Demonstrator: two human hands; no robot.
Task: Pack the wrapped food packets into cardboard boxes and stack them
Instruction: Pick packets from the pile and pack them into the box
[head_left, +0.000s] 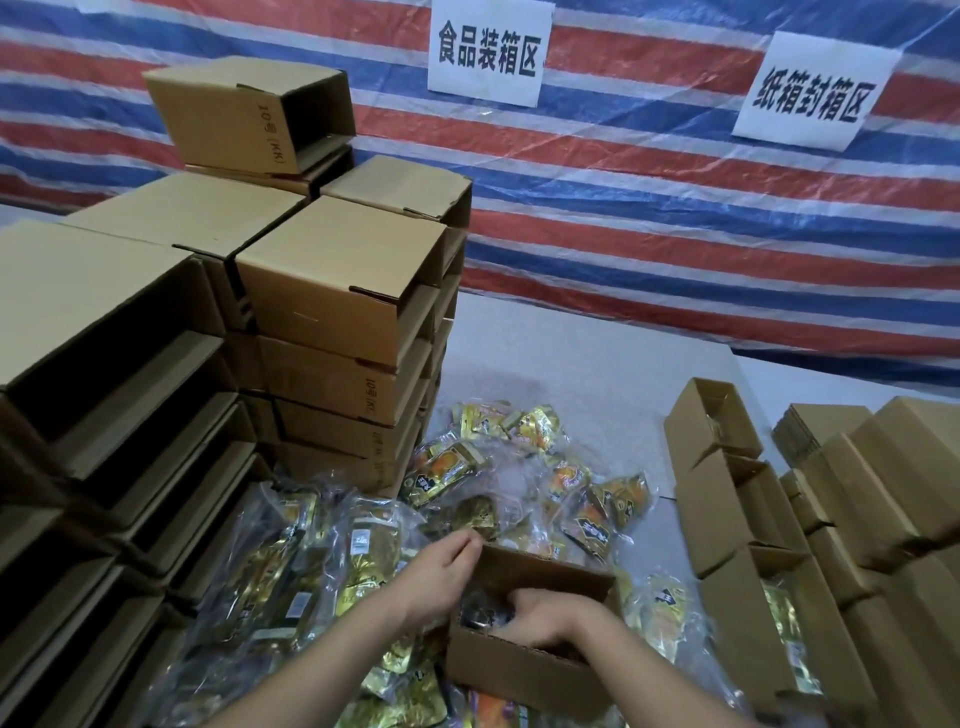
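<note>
Packets (524, 488) of wrapped food, gold and orange under clear film, lie heaped on the pale table (597, 364) between two groups of cartons; their printing is too small and glossy for me to read.

Open box (530, 670), brown cardboard, sits on the heap at the near edge. My left hand (441, 571) pinches the top edge of its far-left wall. My right hand (540, 618) is down inside it, fingers curled among dark packets; whether it is gripping one I cannot tell, since the box wall and the hand itself hide the fingertips.

Stacked boxes (332, 291), left side: several columns, open ends facing right. Two sides carry the print "10号 (KK)"; on lower boxes the same mark is partly hidden.

Row of boxes (727, 483), right side: open tops, the nearest showing gold packets inside. Further right, closed cartons (904, 467) are cut off by the frame edge.

Backdrop: red, white and blue striped tarpaulin (675, 208). Left paper sign (488, 49) reads "食品装箱区", its top cut off. Right paper sign (813, 93) reads "纸箱封箱区".
</note>
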